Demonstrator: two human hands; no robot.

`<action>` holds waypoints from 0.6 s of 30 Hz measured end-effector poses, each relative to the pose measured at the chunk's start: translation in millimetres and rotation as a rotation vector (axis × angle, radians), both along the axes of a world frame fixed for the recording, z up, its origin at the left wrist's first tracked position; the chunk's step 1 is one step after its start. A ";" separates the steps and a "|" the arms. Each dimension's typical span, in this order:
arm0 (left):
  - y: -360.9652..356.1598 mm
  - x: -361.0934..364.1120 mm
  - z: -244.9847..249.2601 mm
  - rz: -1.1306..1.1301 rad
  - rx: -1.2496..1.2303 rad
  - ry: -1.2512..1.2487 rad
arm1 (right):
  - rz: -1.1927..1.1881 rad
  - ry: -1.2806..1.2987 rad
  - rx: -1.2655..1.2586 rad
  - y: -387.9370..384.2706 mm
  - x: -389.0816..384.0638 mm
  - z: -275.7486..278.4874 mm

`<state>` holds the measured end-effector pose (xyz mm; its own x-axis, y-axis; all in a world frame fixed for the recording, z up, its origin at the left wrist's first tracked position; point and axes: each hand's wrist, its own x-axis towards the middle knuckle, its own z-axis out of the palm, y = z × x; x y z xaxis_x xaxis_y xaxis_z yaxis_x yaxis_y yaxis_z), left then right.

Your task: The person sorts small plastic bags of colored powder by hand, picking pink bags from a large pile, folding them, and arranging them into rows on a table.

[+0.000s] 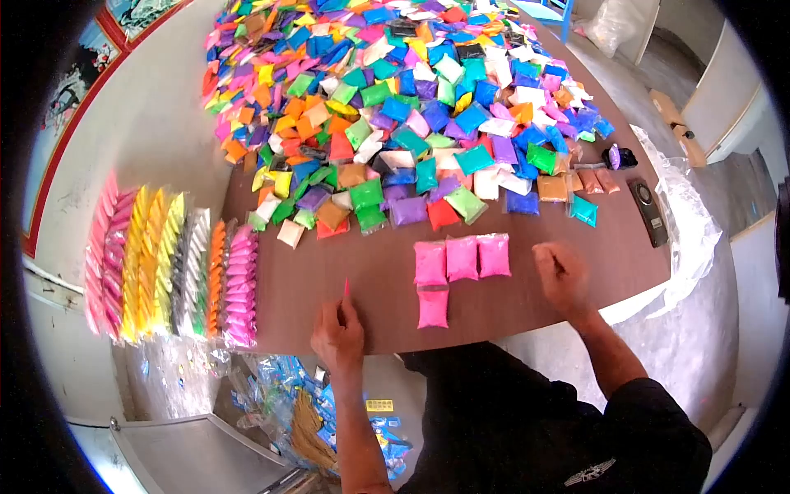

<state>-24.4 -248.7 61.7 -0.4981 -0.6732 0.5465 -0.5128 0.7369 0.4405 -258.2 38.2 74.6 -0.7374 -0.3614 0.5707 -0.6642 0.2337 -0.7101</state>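
My left hand rests at the near edge of the brown table and pinches a thin pink stick that points up. My right hand lies on the table as a loose fist, and whether anything is in it I cannot tell. Between the two hands lie several pink clay packets, three in a row and one below the left end. The nearest packet is a hand's width from each hand.
A big heap of coloured clay packets covers the far table. Bundled rows of packets lie at the left on a lower surface. A black flat device and clear plastic sheet sit at the right edge.
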 end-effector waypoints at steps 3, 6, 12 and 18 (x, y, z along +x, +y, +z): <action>-8.7 -8.4 -1.6 0.008 -0.016 -0.134 | 0.015 -0.028 0.061 -5.2 -30.0 14.1; -10.6 -8.1 -8.7 0.005 -0.051 -0.149 | 0.068 0.002 0.037 -30.3 -57.8 21.0; -7.0 -11.8 -5.2 0.041 -0.083 -0.157 | 0.236 0.013 -0.078 -81.4 -88.5 7.4; -12.9 -12.5 -4.3 0.080 0.169 -0.088 | 0.341 -0.003 -0.080 -79.9 -102.5 -10.4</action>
<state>-36.9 -261.5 57.4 -0.4800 -0.7910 0.3793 -0.6091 0.6117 0.5048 -360.8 -41.8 64.2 -0.5834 -0.5417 0.6052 -0.6923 -0.0579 -0.7193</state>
